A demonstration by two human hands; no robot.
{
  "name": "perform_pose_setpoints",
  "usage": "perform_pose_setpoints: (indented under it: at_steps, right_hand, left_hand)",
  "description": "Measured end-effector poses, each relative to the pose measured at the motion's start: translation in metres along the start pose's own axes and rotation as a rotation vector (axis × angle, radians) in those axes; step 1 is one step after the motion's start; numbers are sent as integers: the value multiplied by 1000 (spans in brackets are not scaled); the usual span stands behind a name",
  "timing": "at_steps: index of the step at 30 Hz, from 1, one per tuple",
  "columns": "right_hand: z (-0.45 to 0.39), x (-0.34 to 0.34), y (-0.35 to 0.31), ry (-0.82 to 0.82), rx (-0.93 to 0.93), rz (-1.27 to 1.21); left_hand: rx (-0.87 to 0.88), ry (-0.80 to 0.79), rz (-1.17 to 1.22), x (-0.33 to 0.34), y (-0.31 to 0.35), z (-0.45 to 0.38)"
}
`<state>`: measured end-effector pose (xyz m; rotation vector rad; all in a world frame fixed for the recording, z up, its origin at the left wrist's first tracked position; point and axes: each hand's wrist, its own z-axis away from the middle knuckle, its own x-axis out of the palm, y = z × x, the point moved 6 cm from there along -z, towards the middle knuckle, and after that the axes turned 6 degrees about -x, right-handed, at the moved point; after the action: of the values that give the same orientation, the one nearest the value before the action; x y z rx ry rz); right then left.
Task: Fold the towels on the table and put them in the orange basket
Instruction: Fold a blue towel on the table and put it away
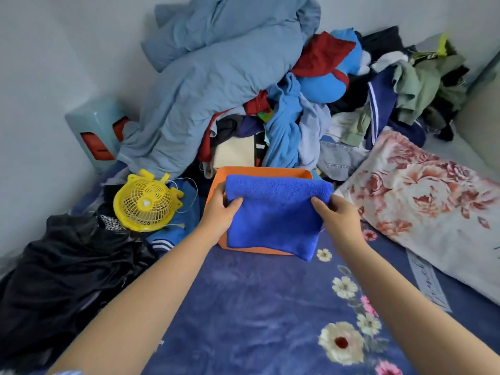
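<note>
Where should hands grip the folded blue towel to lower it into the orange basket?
By its two short side edges, one hand from each side, as the left hand and right hand pinch the blue towel now: this likely keeps the fold flat over the orange basket.

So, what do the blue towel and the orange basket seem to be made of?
Blue towel: probably microfibre or terry cloth; its surface looks fuzzy and matte, and it sags softly where it hangs unsupported. Orange basket: likely plastic; its rim is smooth, thin and evenly coloured, though stiff fabric is possible.
</note>
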<state>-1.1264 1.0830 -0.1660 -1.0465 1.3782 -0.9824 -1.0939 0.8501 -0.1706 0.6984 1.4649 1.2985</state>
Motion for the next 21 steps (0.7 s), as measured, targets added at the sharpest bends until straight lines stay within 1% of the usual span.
perform_pose_setpoints:
  at_steps: [3, 7, 11, 15, 18, 21]
  right_hand:
    - [-27, 47, 0, 71, 35, 49]
    - [-61, 98, 6, 102, 63, 103]
    - [-96, 133, 21, 58, 92, 203]
    - [-139, 152, 50, 52, 107, 281]
    - [-169, 166, 80, 3, 132, 328]
    - [-197, 181, 120, -71, 211, 415]
  left_hand:
    - [-25, 39, -63, -25, -12, -56]
    - [-80, 125, -80, -38, -34, -112]
    - [-118, 143, -72, -32, -56, -154]
    - [-171, 142, -170, -12, -82, -197]
    - [-268, 123, -277, 7, -107, -224]
    - [-380, 103, -398, 25, -144, -250]
